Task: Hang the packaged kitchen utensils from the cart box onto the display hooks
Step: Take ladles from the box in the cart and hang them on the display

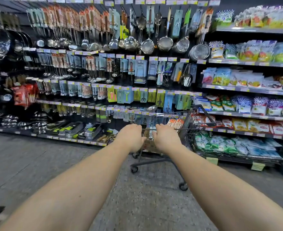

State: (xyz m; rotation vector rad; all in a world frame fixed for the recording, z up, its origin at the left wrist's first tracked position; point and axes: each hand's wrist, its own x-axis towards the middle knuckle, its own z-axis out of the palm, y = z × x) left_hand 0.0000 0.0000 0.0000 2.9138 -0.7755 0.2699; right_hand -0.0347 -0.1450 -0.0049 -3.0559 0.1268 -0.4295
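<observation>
At the cart (198,120), both your hands reach the near rim: left hand (132,136) & right hand (166,136), fingers curled over the edge, prob. to steady it. Packaged utensils (175,122) sit inside, display hooks (137,90) just beyond.

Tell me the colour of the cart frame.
The cart frame is black or dark grey, seen in the head view.

Bright overhead light; whole frame motion-blurred, edges seemingly bowed, left dim.

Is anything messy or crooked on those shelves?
Nothing really stands out. The carded utensils on the black hook wall hang in tidy rows, and both hands are at the dark wire cart. The picture is blurry, so small faults could hide.
</observation>
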